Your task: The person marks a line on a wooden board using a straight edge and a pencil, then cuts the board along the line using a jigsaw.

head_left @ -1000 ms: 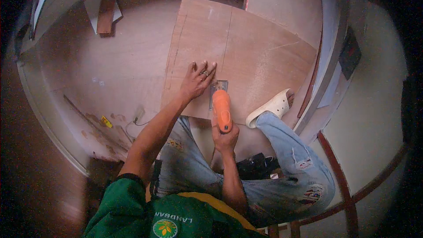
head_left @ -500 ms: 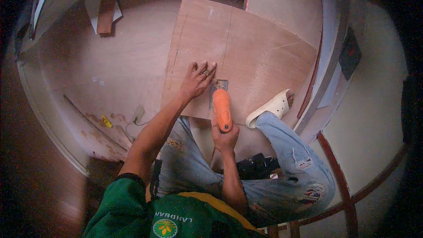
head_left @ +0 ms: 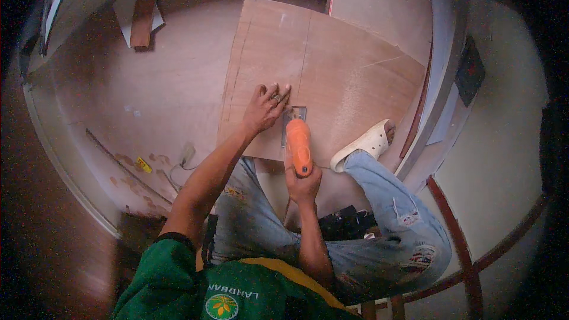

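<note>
The jigsaw point(head_left: 299, 148) sits on the plywood sheet point(head_left: 355, 83), between the left hand point(head_left: 265, 109) and the clog point(head_left: 363, 144). A plank point(head_left: 144, 18) lies left of the plywood sheet.

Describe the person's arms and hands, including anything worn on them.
The left hand is gloveless, with a ring on one finger; a green sleeve with a dark cuff leaves the left forearm bare. The right hand is also gloveless; no sleeve shows on the right forearm.
</note>
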{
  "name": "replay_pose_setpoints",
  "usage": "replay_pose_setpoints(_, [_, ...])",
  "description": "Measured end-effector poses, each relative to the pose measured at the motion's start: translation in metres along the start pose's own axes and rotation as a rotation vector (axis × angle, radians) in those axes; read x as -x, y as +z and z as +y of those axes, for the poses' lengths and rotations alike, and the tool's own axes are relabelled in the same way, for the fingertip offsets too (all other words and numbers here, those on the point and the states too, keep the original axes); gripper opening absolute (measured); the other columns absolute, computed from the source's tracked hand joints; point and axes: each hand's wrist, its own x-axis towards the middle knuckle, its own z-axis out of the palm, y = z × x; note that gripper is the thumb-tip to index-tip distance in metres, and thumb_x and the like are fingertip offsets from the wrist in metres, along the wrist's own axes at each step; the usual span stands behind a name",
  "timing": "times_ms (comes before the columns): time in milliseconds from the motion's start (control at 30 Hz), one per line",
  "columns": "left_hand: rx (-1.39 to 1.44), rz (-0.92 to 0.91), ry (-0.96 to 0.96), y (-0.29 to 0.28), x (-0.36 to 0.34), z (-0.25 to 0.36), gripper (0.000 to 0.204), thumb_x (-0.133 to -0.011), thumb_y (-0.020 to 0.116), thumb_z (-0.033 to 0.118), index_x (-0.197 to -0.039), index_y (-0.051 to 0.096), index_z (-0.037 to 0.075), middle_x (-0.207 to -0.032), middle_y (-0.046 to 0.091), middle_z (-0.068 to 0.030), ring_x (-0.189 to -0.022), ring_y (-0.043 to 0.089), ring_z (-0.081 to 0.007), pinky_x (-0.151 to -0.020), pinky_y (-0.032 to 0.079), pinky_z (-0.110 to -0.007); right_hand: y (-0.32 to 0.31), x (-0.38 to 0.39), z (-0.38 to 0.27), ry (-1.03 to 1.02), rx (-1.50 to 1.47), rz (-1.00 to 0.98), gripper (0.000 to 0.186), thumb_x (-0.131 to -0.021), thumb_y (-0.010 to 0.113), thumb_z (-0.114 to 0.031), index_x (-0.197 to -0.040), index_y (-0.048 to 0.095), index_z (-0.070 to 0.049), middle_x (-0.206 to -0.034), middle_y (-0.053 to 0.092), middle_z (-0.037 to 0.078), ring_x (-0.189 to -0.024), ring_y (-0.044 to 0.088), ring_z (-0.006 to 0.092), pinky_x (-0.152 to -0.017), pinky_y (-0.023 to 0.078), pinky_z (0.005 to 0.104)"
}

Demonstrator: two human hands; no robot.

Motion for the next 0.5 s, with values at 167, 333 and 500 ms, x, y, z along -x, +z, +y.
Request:
replay_pose_setpoints(167, [0.023,0.003,-0.011,0.0024,0.0006,-0.0018,0.038,-0.085,0.063,0.030,-0.117,0.063,0.009,-0.138,0.052,-0.0048,-0.113,0.051,-0.0270,-0.087,0.042,-0.045,0.0008,0.0000,0.0006,0.007,0.020,-0.004,0.030,-0.069,0.069,-0.021,-0.085,0.062,0.002,-0.074,0.063,0.019,-0.070,0.064,0.0368,-0.067,0.050,0.0446])
replay_pose_setpoints(333, [0.029,0.019,0.014,0.0009,-0.0027,-0.0021,0.041,-0.086,0.061,0.029,-0.119,0.062,0.005,-0.132,0.057,-0.0063,-0.111,0.051,-0.0262,-0.084,0.042,-0.043,-0.0016,-0.0036,-0.0006,-0.032,-0.026,-0.025,0.030,-0.069,0.070,-0.021,-0.085,0.062,0.002,-0.073,0.064,0.019,-0.069,0.065,0.0367,-0.067,0.051,0.0449])
replay_pose_setpoints(500, [0.050,0.019,0.019,0.0027,0.0006,-0.0040,0.044,-0.086,0.060,0.027,-0.122,0.060,0.001,-0.122,0.062,-0.0077,-0.108,0.051,-0.0254,-0.082,0.041,-0.041,0.0002,-0.0026,0.0034,-0.026,-0.017,-0.025,0.030,-0.068,0.070,-0.021,-0.085,0.062,0.002,-0.072,0.064,0.019,-0.067,0.065,0.0370,-0.066,0.050,0.0452])
